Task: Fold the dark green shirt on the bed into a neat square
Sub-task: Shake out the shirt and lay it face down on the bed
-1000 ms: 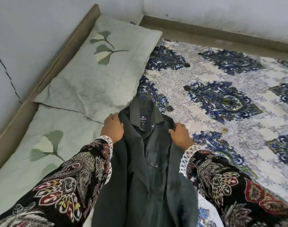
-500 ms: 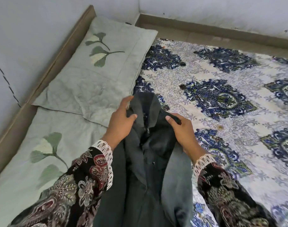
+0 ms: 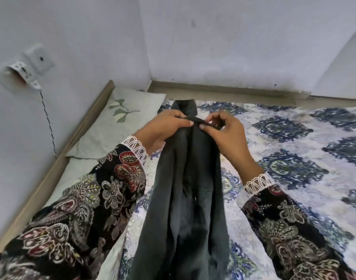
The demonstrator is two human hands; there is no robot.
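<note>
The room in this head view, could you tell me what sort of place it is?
Most likely a bedroom: a bedsheet with a blue pattern covers a low bed set in a corner of plain walls, and a leaf-print pillow lies at its edge.

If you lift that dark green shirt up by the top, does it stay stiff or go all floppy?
Probably floppy: the dark green shirt hangs in long soft folds below where the left hand and right hand pinch it near the collar. It looks light, since fingertips alone seem to hold it. Let go, it would likely slump onto the bedsheet.

Home bedroom (bed [image 3: 294,150], pillow [image 3: 120,122])
</note>
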